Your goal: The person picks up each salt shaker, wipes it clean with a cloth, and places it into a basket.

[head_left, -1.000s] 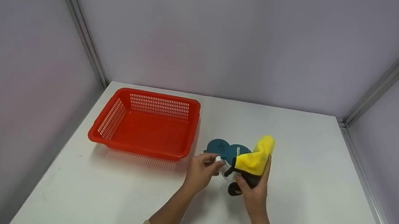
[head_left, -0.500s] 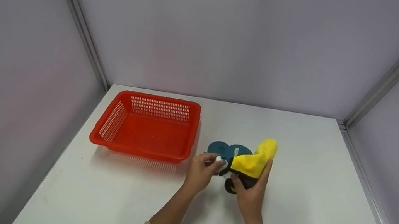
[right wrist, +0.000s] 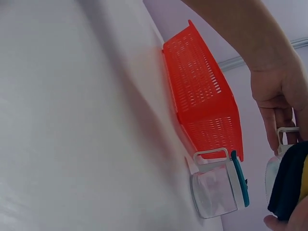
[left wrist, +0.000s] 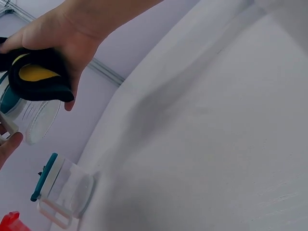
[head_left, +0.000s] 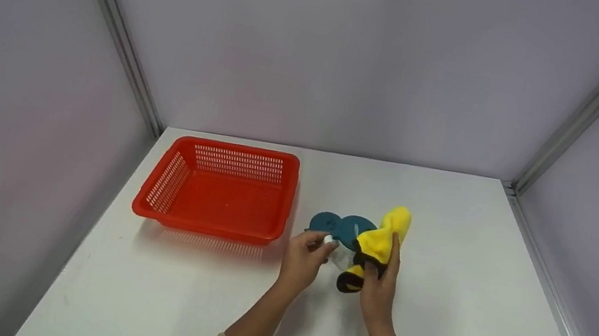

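My left hand (head_left: 303, 256) grips the white handle of a clear jar (head_left: 342, 258) with a teal lid, holding it above the table. In my right hand (head_left: 379, 290) is a yellow cloth with black edging (head_left: 376, 244), bunched against the jar's side. A fold of the cloth hangs below the jar, and the fingers behind it are partly hidden. A second clear jar (left wrist: 72, 187) with a teal lid and white handle stands upright on the table, just beyond the held one. In the right wrist view, the cloth (right wrist: 288, 178) covers part of the held jar.
To the left stands a red perforated plastic basket (head_left: 227, 205) with nothing visible inside. The white table (head_left: 465, 285) meets pale panels at the back and both sides. The standing jar (right wrist: 216, 190) is close to the basket's right side.
My right hand has shifted slightly left and re-bunched the cloth, turning it against the jar; more yellow shows in its lower fold. My left hand has stayed nearly still on the handle.
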{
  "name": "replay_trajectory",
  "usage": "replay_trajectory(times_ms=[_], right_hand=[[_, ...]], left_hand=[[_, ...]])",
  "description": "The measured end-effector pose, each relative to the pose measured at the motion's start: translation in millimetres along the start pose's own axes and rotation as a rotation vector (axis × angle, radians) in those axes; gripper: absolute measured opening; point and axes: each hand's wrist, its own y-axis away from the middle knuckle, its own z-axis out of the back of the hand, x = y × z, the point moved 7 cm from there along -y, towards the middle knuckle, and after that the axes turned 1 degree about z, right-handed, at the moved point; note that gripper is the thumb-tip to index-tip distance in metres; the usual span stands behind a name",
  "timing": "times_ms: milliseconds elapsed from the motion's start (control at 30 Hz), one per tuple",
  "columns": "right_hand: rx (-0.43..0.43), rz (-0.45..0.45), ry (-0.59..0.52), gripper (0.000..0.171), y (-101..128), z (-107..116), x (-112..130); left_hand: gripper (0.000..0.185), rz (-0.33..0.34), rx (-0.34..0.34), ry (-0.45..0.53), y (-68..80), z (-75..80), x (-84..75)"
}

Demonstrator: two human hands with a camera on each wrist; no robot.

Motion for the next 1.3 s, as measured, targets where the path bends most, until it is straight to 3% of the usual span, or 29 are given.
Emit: replay_trajectory(times_ms=[167,433,700,933,1167,1300], right_hand=[[0.002,-0.181,-0.083,0.06,-3.7,5.0,-18.8],[-0.008,-0.365,-0.229,0.066,-14.0,12.8,-35.3],[0.039,-0.351,-0.343,0.062,-26.4,11.1,-30.8],[0.031,-0.269,-0.315,0.059,-24.1,10.5,-24.4],[0.033,-0.16,-0.276,0.053,-19.2,5.8,-20.3],[0.011,-0.184,-0.309,0.051,-13.6,6.0,-19.6]], left_hand=[[0.023,-0.014,0.017,0.013,2.9,1.3,2.4],[0.021,0.036,0.075,0.024,1.4,-2.1,7.0],[0.022,-0.025,0.065,0.037,-2.5,-0.2,2.7],[0.029,0.022,0.066,0.05,-2.7,-2.5,4.6],[0.034,0.004,0.032,0.041,-0.2,-3.3,1.8],[0.028,-0.017,0.006,0.029,0.4,-0.7,1.3]])
